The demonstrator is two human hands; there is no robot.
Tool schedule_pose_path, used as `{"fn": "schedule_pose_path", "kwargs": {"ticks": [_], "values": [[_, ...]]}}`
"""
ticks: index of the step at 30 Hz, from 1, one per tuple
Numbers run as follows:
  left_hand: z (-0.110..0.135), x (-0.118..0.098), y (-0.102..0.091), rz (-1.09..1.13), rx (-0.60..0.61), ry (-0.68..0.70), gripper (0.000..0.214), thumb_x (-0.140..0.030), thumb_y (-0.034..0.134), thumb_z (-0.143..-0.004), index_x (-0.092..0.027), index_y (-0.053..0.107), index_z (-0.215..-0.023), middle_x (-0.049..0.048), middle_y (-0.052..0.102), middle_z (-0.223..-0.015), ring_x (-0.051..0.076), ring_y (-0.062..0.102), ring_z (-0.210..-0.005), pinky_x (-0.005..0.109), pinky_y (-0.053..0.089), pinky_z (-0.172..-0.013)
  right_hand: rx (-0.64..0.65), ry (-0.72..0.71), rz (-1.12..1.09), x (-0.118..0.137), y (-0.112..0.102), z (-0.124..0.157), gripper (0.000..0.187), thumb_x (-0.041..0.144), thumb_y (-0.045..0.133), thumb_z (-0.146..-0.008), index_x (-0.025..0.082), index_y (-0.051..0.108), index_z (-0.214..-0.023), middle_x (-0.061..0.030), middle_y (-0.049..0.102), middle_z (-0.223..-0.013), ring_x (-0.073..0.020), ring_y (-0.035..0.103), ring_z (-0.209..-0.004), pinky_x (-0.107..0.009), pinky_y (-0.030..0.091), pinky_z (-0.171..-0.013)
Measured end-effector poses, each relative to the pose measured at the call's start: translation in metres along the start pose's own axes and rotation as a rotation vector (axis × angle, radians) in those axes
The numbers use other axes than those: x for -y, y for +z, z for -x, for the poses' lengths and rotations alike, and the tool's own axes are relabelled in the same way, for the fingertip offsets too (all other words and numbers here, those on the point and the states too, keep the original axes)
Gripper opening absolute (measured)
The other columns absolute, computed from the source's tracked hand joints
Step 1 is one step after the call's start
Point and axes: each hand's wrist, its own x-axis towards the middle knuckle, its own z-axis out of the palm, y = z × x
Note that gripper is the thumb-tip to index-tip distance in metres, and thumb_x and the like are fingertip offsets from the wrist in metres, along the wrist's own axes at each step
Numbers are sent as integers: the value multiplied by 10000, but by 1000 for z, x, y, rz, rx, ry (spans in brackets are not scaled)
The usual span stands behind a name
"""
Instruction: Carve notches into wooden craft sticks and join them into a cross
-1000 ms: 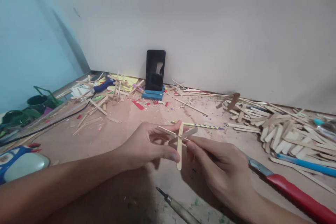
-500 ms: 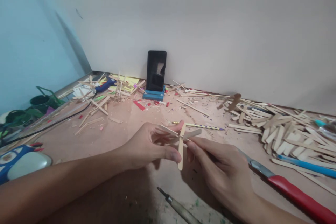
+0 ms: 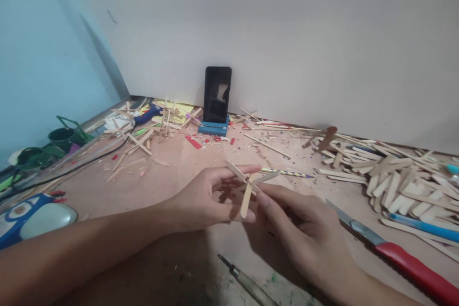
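Note:
Several joined craft sticks [image 3: 246, 197], crossing one another near the middle, are held up above the table. My right hand [image 3: 304, 220] pinches one of the sticks between thumb and forefinger. Around the other side of the piece curves my left hand [image 3: 201, 196], its forefinger and thumb spread wide apart. The lower stick end overlaps my left thumb; whether they touch I cannot tell. A patterned pencil [image 3: 287, 172] lies behind the hands. In front of them rests a pointed tool with a pale handle [image 3: 251, 287].
A red-handled knife [image 3: 405, 258] lies at right, beside a heap of craft sticks [image 3: 401, 181] and a blue pen [image 3: 426, 227]. At the back, a phone [image 3: 218, 93] leans in a blue stand [image 3: 213, 128]. Left are a blue glue gun [image 3: 148, 114], its cord and green cups [image 3: 62, 138].
The joined sticks have turned and tipped in my right hand's pinch. My left fingers have shifted and now sit wider of the crossing. The whole view has swung slightly left.

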Motion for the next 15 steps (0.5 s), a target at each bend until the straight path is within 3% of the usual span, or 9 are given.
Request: {"fn": "schedule_pose_path", "kwargs": {"ticks": [4, 7, 13, 15], "values": [[-1, 1, 3, -11, -87, -61, 640, -209, 943, -701, -203, 757, -1313, 75, 821, -989, 175, 752, -881, 233, 578, -782, 88, 8, -15, 0, 1, -1, 265, 331, 493, -1095, 264, 713, -963, 61, 730, -795, -98, 643, -689, -191, 470, -632], [-2, 2, 2, -14, -118, -93, 628, -210, 954, -671, -210, 780, -1274, 72, 825, -947, 163, 745, -777, 215, 565, -657, 118, 17, -14, -1, 1, -1, 296, 348, 469, -1099, 258, 692, -927, 45, 706, -765, -116, 620, -664, -212, 473, -619], [-4, -1, 3, 2, -154, -59, 429, -308, 990, -604, -165, 852, -984, 140, 794, -1199, 272, 785, -999, 293, 644, -770, 108, -3, -22, -5, 0, 0, 303, 329, 475, -1080, 279, 768, -1135, 14, 715, -742, -172, 705, -759, -236, 514, -640], [-4, -2, 2, -1, -155, -51, 458, -306, 998, -590, -160, 848, -998, 150, 791, -1209, 294, 785, -1022, 324, 657, -805, 89, -7, -27, -7, 0, -1, 314, 315, 486, -1078, 296, 766, -1218, 17, 756, -814, -168, 724, -803, -234, 531, -693]]}}
